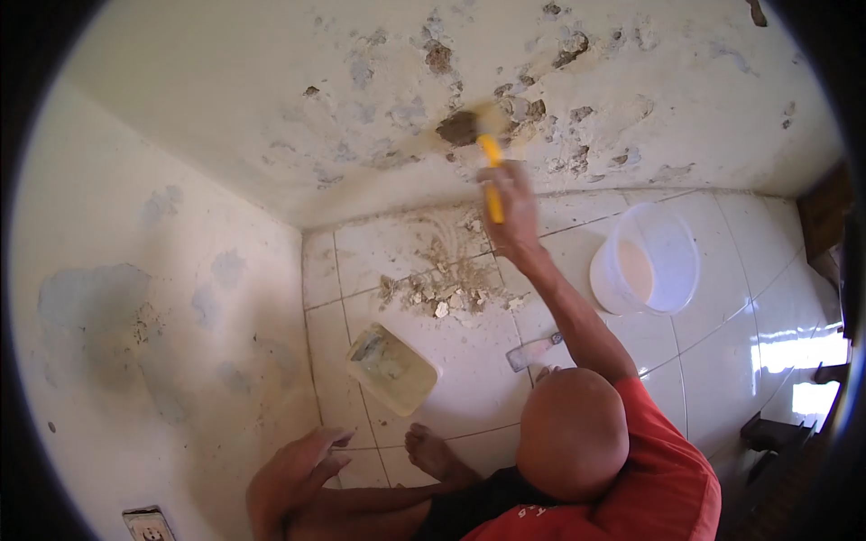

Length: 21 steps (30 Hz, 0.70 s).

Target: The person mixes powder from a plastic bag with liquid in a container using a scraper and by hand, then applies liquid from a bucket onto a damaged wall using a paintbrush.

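My right hand is closed around the yellow handle of a brush, whose blurred head is at the damaged wall, beside a dark patch of missing plaster. My left hand hangs over my knee at the lower left, fingers apart, holding nothing. Below the wall, broken plaster pieces and dust lie on the tiles. A scraper rests on the floor between my right arm and a rectangular cream tub with grey residue inside.
A translucent white bucket stands on the tiled floor to the right. The left wall has grey patches, with a socket low down. Dark wooden furniture edges the right side. My bare foot is near the tub.
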Each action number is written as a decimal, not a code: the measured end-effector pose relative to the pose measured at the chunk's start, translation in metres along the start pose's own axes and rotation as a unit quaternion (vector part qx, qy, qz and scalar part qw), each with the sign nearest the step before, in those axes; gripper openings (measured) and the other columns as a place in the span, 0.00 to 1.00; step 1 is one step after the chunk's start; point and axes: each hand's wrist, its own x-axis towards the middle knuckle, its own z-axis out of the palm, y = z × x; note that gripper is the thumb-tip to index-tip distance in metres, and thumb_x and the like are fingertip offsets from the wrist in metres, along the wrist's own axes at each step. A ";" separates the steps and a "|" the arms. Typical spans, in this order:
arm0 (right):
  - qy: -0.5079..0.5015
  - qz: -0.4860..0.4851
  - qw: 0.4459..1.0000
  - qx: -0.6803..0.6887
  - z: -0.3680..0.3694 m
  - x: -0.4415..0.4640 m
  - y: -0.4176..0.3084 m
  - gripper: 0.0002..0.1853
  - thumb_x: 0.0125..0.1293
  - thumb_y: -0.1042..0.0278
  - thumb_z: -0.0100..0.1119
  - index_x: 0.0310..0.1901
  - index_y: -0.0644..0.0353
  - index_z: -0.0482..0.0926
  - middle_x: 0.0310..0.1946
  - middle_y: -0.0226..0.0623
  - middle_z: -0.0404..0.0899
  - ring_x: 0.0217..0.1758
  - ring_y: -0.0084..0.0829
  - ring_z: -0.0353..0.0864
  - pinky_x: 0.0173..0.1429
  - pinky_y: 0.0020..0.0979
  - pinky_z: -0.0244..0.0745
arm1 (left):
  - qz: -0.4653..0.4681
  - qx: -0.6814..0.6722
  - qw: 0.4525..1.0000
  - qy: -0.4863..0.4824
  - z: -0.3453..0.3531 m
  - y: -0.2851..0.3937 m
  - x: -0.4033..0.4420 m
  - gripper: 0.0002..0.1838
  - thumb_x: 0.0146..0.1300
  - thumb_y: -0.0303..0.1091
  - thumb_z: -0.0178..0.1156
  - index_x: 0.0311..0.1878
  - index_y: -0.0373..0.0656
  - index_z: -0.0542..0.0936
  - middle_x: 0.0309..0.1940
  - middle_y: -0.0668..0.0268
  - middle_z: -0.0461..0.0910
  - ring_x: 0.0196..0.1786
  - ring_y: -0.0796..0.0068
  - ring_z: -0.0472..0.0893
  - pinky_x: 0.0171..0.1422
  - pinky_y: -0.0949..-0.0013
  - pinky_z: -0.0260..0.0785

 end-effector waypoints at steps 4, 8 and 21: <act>-0.192 0.011 0.973 0.127 -0.008 0.019 -0.027 0.07 0.65 0.75 0.56 0.44 0.61 0.77 0.43 0.45 0.72 0.46 0.45 0.75 0.50 0.39 0.72 | 0.054 -0.002 0.998 0.017 0.001 -0.003 0.010 0.21 0.69 0.38 0.60 0.60 0.38 0.75 0.52 0.51 0.80 0.53 0.52 0.81 0.58 0.59 0.73; -0.221 0.115 0.952 0.174 -0.108 0.011 -0.027 0.11 0.65 0.71 0.57 0.48 0.60 0.78 0.42 0.43 0.75 0.45 0.43 0.76 0.52 0.36 0.71 | 0.032 -0.032 0.999 0.005 -0.001 -0.008 0.009 0.20 0.69 0.39 0.59 0.60 0.39 0.75 0.52 0.52 0.79 0.54 0.52 0.80 0.59 0.59 0.72; -0.155 0.428 0.883 -0.110 -0.302 -0.041 0.086 0.15 0.66 0.57 0.55 0.32 0.62 0.76 0.22 0.32 0.75 0.24 0.23 0.75 0.28 0.29 0.69 | 0.079 0.035 0.996 -0.032 -0.010 0.004 0.047 0.21 0.69 0.38 0.60 0.61 0.38 0.73 0.52 0.51 0.79 0.53 0.52 0.81 0.57 0.58 0.72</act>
